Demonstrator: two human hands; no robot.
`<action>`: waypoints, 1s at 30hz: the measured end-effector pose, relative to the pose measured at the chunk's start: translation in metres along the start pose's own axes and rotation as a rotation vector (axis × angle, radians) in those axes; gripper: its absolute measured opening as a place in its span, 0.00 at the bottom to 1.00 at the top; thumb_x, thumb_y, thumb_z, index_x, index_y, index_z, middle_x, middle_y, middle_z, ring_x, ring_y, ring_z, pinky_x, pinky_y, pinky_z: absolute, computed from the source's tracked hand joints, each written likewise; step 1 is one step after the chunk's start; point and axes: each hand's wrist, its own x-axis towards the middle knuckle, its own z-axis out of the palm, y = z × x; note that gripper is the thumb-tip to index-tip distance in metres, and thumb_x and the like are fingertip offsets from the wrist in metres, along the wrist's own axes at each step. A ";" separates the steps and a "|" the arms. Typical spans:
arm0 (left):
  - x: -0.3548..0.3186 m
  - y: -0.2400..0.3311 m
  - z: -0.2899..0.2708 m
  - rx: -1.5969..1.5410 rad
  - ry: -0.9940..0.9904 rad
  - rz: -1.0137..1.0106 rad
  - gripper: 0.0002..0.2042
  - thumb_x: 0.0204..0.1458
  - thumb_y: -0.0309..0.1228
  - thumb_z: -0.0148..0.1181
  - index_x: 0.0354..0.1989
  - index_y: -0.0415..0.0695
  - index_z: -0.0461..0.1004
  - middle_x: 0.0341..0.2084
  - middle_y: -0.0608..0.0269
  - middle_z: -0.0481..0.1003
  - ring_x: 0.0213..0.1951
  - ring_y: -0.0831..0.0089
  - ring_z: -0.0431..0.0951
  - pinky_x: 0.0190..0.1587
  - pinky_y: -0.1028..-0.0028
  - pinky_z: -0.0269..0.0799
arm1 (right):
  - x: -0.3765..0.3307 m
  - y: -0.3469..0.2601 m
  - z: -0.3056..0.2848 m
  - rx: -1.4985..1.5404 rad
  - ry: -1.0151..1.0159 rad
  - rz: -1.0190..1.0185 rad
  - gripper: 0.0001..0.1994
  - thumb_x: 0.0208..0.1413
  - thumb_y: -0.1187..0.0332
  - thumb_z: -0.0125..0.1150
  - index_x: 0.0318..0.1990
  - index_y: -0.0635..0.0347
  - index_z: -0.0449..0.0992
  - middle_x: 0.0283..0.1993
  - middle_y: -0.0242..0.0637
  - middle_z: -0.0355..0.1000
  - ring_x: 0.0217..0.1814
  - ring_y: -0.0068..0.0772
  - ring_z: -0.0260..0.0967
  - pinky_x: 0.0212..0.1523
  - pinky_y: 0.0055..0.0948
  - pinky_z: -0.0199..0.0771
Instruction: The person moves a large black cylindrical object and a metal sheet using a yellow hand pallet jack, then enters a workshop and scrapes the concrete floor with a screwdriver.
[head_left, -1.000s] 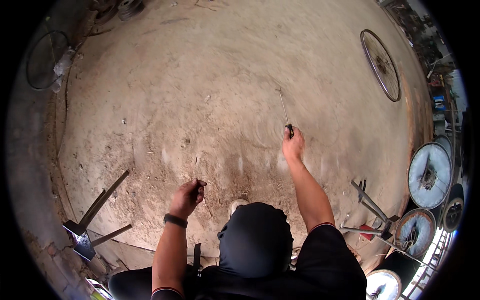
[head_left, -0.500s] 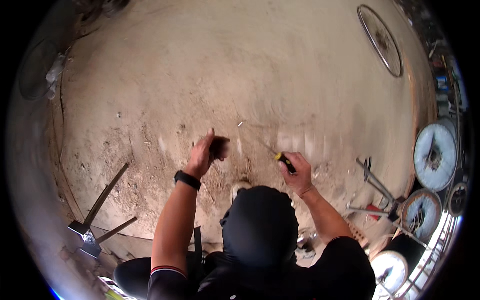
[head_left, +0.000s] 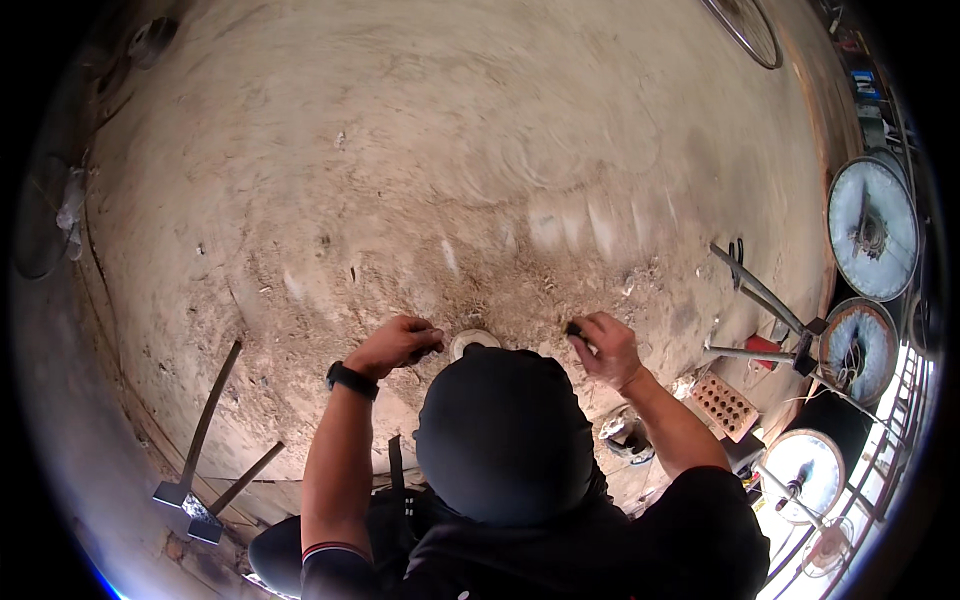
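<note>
My right hand (head_left: 608, 350) is closed around a screwdriver (head_left: 573, 328). Only a dark part of its handle with a little yellow shows between thumb and fingers, and its shaft cannot be made out. To the left, my left hand (head_left: 397, 342) has its fingers curled and pressed together. Something dark is at those fingertips, too small and shaded to name. A black band (head_left: 352, 381) circles the left wrist. Between the hands, a pale round thing (head_left: 472, 343) is partly hidden by the dark cap (head_left: 505, 430) on my head.
Dirt and debris lie on the worn floor (head_left: 420, 180). Metal legs stand at the left (head_left: 212, 425) and right (head_left: 765, 295). A perforated brick (head_left: 724, 407) lies at the lower right, near several round wheel-like discs (head_left: 872, 228). A spoked wheel rim (head_left: 745, 35) is at the far right.
Both hands have drawn back toward my body, and the left fingers have curled in. The screwdriver's shaft has gone from sight. The whole view has shifted.
</note>
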 end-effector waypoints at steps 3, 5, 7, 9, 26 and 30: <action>-0.011 -0.010 -0.011 -0.195 0.031 0.067 0.12 0.60 0.37 0.58 0.35 0.39 0.78 0.17 0.76 0.65 0.17 0.88 0.58 0.19 0.84 0.52 | -0.009 0.014 0.012 -0.036 0.082 0.274 0.12 0.52 0.67 0.63 0.44 0.57 0.76 0.34 0.40 0.71 0.34 0.44 0.72 0.34 0.38 0.73; -0.014 -0.009 -0.013 -0.259 0.047 0.104 0.12 0.61 0.36 0.56 0.39 0.39 0.79 0.18 0.76 0.65 0.18 0.88 0.58 0.20 0.84 0.52 | -0.011 0.021 0.016 -0.048 0.099 0.330 0.12 0.53 0.67 0.63 0.44 0.56 0.76 0.34 0.40 0.70 0.33 0.45 0.71 0.34 0.39 0.73; -0.013 -0.010 -0.015 -0.308 0.044 0.145 0.12 0.63 0.33 0.52 0.46 0.39 0.78 0.18 0.76 0.64 0.18 0.88 0.58 0.20 0.85 0.52 | -0.014 0.025 0.018 -0.061 0.120 0.352 0.12 0.53 0.67 0.62 0.45 0.56 0.76 0.34 0.40 0.70 0.33 0.44 0.71 0.34 0.38 0.73; -0.016 -0.007 -0.012 -0.320 0.061 0.155 0.13 0.63 0.32 0.52 0.47 0.36 0.76 0.18 0.76 0.63 0.18 0.87 0.57 0.20 0.84 0.51 | -0.017 0.027 0.022 -0.062 0.135 0.348 0.12 0.53 0.67 0.63 0.45 0.56 0.76 0.34 0.39 0.70 0.32 0.44 0.71 0.34 0.38 0.73; -0.010 -0.012 0.001 -0.284 0.106 0.149 0.13 0.63 0.34 0.52 0.41 0.35 0.77 0.21 0.71 0.68 0.21 0.83 0.65 0.23 0.81 0.60 | -0.004 0.021 0.036 0.027 0.255 0.411 0.12 0.53 0.69 0.63 0.45 0.58 0.75 0.37 0.43 0.72 0.39 0.47 0.72 0.39 0.39 0.72; -0.007 -0.014 0.002 -0.307 0.108 0.169 0.14 0.63 0.35 0.52 0.41 0.35 0.77 0.22 0.71 0.69 0.22 0.82 0.66 0.25 0.81 0.61 | -0.011 0.035 0.039 0.003 0.296 0.471 0.11 0.53 0.69 0.63 0.45 0.59 0.76 0.37 0.44 0.72 0.38 0.48 0.72 0.38 0.39 0.72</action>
